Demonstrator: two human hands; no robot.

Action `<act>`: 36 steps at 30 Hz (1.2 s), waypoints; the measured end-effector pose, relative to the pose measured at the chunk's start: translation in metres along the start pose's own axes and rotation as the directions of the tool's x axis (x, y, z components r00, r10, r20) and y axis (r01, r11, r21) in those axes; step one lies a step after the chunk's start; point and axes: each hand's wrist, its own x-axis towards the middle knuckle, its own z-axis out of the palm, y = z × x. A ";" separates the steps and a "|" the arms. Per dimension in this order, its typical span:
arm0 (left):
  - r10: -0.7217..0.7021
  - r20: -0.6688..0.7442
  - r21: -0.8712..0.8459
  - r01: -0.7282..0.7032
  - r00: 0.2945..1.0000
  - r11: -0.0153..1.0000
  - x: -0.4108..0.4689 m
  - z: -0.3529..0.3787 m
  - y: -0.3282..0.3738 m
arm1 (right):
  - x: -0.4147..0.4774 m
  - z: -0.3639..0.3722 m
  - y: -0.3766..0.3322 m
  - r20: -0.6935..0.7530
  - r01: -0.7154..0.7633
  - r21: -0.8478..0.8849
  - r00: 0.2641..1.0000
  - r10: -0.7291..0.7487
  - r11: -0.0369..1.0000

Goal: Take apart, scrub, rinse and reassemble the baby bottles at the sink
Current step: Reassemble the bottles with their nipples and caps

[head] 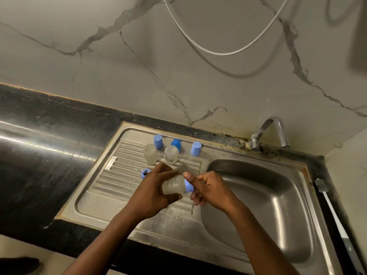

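Hands together above the ribbed steel drainboard [111, 175]: our left hand [153, 192] is gripping the cloudy plastic baby bottle [173, 186], right hand [211, 188] pinching its blue screw collar [188, 185]. We are reckoning: steady body, turn collar only.

countertop [59, 120]: black, speckled, glossy | wall [139, 76]: behind countertop, pale with grey marble veins | cable [222, 54]: white, hangs in a loop high above countertop, against wall | floor [19, 247]: pale, in front of countertop | dark blurred shape [19, 264]: on floor, below countertop's left end
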 end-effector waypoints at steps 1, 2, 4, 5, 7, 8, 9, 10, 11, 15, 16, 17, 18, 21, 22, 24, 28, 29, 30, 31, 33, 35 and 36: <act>-0.003 -0.003 -0.005 0.003 1.000 1.000 0.000 0.000 0.000 | 0.001 -0.001 0.000 -0.010 0.019 -0.001 1.000 -0.019 1.000; -0.009 -0.003 -0.007 0.009 1.000 1.000 0.001 -0.001 -0.001 | 0.001 -0.003 0.000 -0.012 0.048 0.015 0.999 -0.048 0.999; -0.019 -0.012 -0.005 0.019 1.000 1.000 0.001 -0.002 -0.001 | 0.001 -0.010 -0.001 0.003 0.116 0.040 0.993 -0.116 0.992; -0.020 -0.022 -0.006 0.020 1.000 1.000 0.001 -0.003 -0.002 | 0.000 -0.013 -0.002 0.015 0.146 0.034 0.989 -0.146 0.989; -0.020 -0.033 -0.004 0.020 0.999 1.000 0.001 -0.003 -0.002 | 0.000 -0.013 0.000 0.025 0.175 -0.001 0.984 -0.174 0.985; -0.021 -0.034 0.000 0.021 0.999 1.000 0.001 -0.002 -0.002 | 0.000 -0.013 0.001 0.019 0.171 -0.014 0.985 -0.171 0.985; -0.021 -0.035 0.004 0.021 0.999 1.000 0.001 -0.002 -0.002 | 0.000 -0.011 0.001 0.015 0.156 -0.015 0.988 -0.155 0.988; -0.021 -0.034 0.008 0.022 0.999 1.000 0.000 -0.001 -0.002 | 0.000 -0.011 0.000 0.019 0.136 -0.009 0.991 -0.136 0.991; -0.024 -0.032 0.013 0.024 0.999 1.000 -0.001 -0.001 -0.002 | 0.000 -0.010 -0.001 0.030 0.113 -0.003 0.993 -0.113 0.994; -0.022 -0.031 0.011 0.022 0.999 1.000 -0.002 0.002 -0.002 | 0.000 -0.007 -0.002 0.039 0.062 -0.011 0.997 -0.062 0.998; -0.017 -0.029 0.010 0.018 0.999 1.000 -0.003 0.002 -0.001 | 0.000 -0.006 -0.003 0.031 0.039 -0.016 0.999 -0.039 0.999; -0.013 -0.029 0.011 0.013 0.999 1.000 -0.003 0.003 -0.001 | 0.000 -0.005 -0.004 0.025 0.019 -0.030 1.000 -0.018 0.999; -0.008 -0.031 0.011 0.009 0.999 1.000 -0.003 0.003 -0.001 | 0.000 -0.005 -0.004 0.020 0.015 -0.050 1.000 -0.014 0.999; -0.012 -0.039 0.000 0.012 0.999 1.000 0.000 0.001 0.000 | 0.001 -0.011 -0.003 0.019 0.070 -0.048 0.997 -0.070 0.996; -0.015 -0.045 -0.005 0.014 0.999 1.000 0.001 0.000 0.000 | 0.001 -0.014 -0.004 0.029 0.098 -0.027 0.995 -0.098 0.995; -0.019 -0.053 -0.013 0.018 0.998 1.000 0.004 -0.003 0.001 | 0.001 -0.017 -0.005 0.034 0.160 -0.001 0.987 -0.160 0.987; -0.010 -0.043 -0.014 0.010 0.999 1.000 0.005 -0.004 0.004 | 0.000 -0.014 -0.004 0.021 0.168 -0.003 0.986 -0.168 0.986; -0.012 -0.049 -0.010 0.012 0.999 1.000 0.005 -0.002 0.005 | -0.001 -0.014 -0.006 0.018 0.145 0.009 0.989 -0.145 0.989; -0.013 -0.061 -0.007 0.012 0.998 1.000 0.004 0.000 0.006 | -0.002 -0.015 -0.006 0.014 0.133 0.016 0.991 -0.133 0.991; -0.012 -0.071 -0.008 0.011 0.997 1.000 0.004 0.002 0.006 | -0.002 -0.015 -0.007 0.007 0.128 0.015 0.992 -0.128 0.992; -0.012 -0.079 -0.010 0.012 0.997 1.000 0.004 0.007 0.008 | -0.001 -0.017 -0.008 -0.014 0.126 0.006 0.992 -0.126 0.992; -0.015 -0.069 -0.008 0.015 0.997 1.000 0.004 0.010 0.008 | 0.000 -0.019 -0.008 -0.012 0.091 -0.009 0.996 -0.091 0.996; -0.018 -0.061 -0.006 0.017 0.998 1.000 0.005 0.010 0.008 | 0.001 -0.019 -0.007 -0.005 0.077 -0.014 0.997 -0.077 0.997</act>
